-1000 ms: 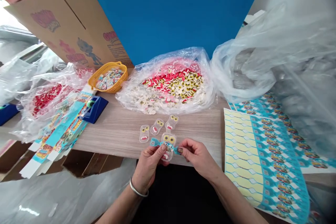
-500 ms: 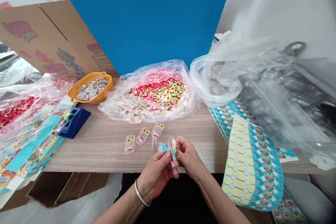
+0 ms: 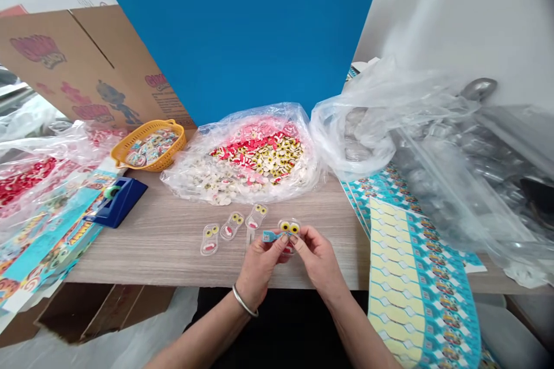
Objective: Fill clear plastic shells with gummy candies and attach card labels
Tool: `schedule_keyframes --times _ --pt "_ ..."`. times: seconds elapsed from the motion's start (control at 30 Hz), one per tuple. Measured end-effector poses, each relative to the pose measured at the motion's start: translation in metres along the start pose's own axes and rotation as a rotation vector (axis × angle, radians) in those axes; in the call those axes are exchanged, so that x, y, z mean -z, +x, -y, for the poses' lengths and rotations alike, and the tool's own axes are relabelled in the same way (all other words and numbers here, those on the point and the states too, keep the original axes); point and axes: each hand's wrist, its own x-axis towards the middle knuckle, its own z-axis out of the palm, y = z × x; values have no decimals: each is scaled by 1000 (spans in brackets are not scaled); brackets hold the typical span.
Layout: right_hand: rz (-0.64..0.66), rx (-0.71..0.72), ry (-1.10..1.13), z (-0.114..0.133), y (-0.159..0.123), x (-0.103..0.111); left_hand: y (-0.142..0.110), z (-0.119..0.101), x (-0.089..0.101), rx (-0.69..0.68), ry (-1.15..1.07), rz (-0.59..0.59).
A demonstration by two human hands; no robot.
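Observation:
A small clear plastic candy pack [image 3: 295, 222], with two yellow eye-shaped pieces at the top and a red piece below, is held above the table's front edge. A blue printed label [image 3: 270, 236] lies across its middle, one end sticking out to the left. My left hand [image 3: 259, 268] grips the pack's left side, thumb on the label. My right hand [image 3: 322, 262] grips its right side, with its thumb pressing beside the left one. Fingers cover much of the lower part. Three similar packs [image 3: 210, 240] without labels lie on the wooden table to the left.
Behind the packs rests an open clear bag [image 3: 259, 155] of red and yellow-white candies. A yellow basket [image 3: 179, 141] and blue tape dispenser [image 3: 123, 202] stand left, near a cardboard box [image 3: 86, 69]. Label sheets [image 3: 393, 277] overhang the table at right, beside large plastic bags [image 3: 433, 173].
The view has swung right. The pack was turned edge-on half a second ago and now faces up again. My right hand has moved from the label's right end to pressing on the pack.

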Motion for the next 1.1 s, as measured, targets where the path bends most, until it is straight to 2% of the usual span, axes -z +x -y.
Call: schedule_keyframes --times 0.13,0.2,0.33,0.43,0.5,0.6,0.73,0.87,0.93,0.97,1.03,1.1 --pt "-27 -31 9 0 -3 10 4 -2 5 -118 40 -52" --pt "-25 -44 58 2 -6 13 7 -5 8 -117 2 -40" --pt "25 -80 226 3 -10 12 8 -8 6 -2 -127 36" --pt "61 -97 307 1 -10 9 6 -8 0 139 -245 159" --pt "64 -101 302 -1 -9 7 6 -8 -3 223 -296 224" --pt "51 -100 243 -1 -8 7 8 -10 -3 275 -349 263" --pt "21 -105 156 -1 -9 2 4 -6 -1 186 -373 219" --pt "-61 -60 -6 -8 -3 -12 0 0 2 14 -226 166" --pt "-16 -16 -126 -10 2 -19 10 -13 12 -50 -96 126" --pt "14 11 -197 -11 4 -19 19 -27 23 -92 -43 67" --pt "38 72 -341 -9 5 -10 40 -68 51 -203 2 -120" --pt "-32 131 -473 -3 1 15 61 -116 81 -317 -17 -281"
